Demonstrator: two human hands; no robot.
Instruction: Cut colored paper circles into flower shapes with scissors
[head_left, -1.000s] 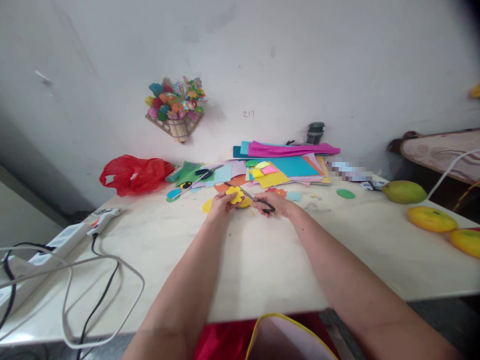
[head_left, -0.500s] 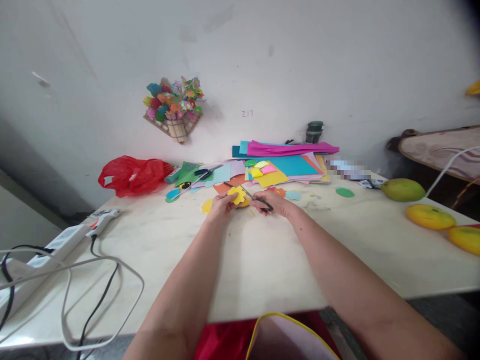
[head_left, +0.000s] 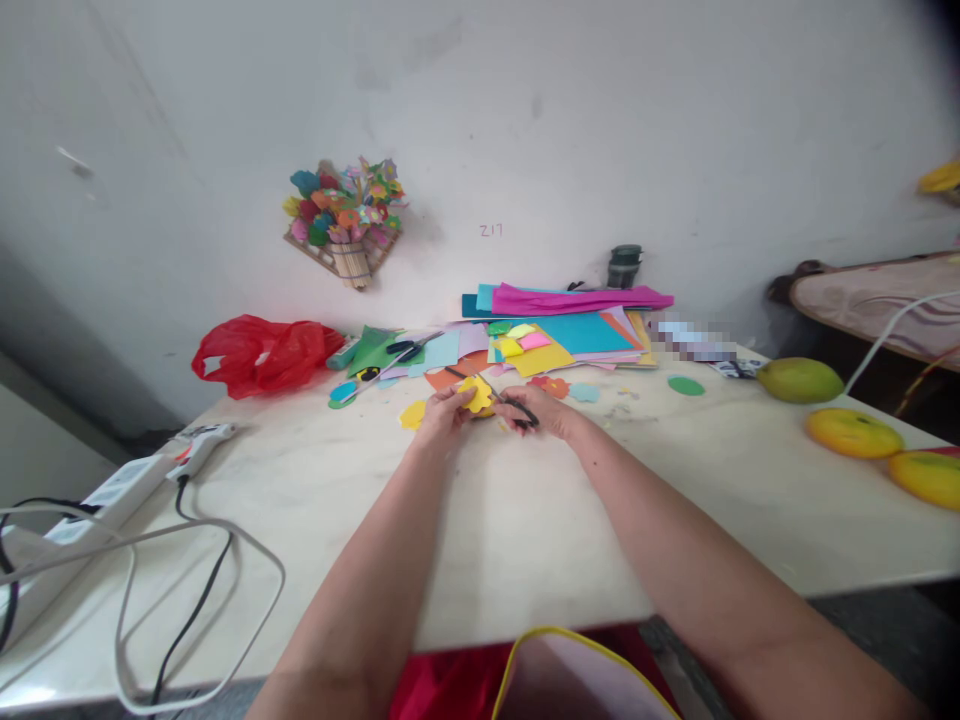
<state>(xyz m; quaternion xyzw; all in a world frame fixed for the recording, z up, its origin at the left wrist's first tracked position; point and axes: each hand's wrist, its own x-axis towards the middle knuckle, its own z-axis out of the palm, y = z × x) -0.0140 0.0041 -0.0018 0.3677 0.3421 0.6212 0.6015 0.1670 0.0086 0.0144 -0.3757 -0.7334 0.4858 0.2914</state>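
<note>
Your left hand (head_left: 448, 410) is pinching the yellow flower (head_left: 477, 393) just above the tabletop (head_left: 510, 530), and your right hand (head_left: 551, 408) is gripping the black scissors (head_left: 526, 411), whose blades are pointing towards the flower's edge. You are cutting best when your left fingers are turning the flower slowly into the blades and your right hand is staying steady, because swinging the scissors around each petal is risking a ragged curve. Your left thumb should be sitting well back from the edge, and your strokes should be running short in the notches and longer along the rounded parts. Counting now: one flower is resting in your left grip, and one yellow piece (head_left: 412, 415) is lying beside that hand. Two pairs of scissors are showing, the one you are holding and the spare pair (head_left: 403, 350) lying behind your left hand. One green oval (head_left: 685, 385) is lying off to the right, and three fruits (head_left: 801, 381) are sitting near the right end. One red bag (head_left: 262, 355) is slumping at the left, and one bouquet (head_left: 349, 215) is hanging on the wall. More yellow is showing under the held flower, perhaps another piece, but your fingers are partly hiding it.
</note>
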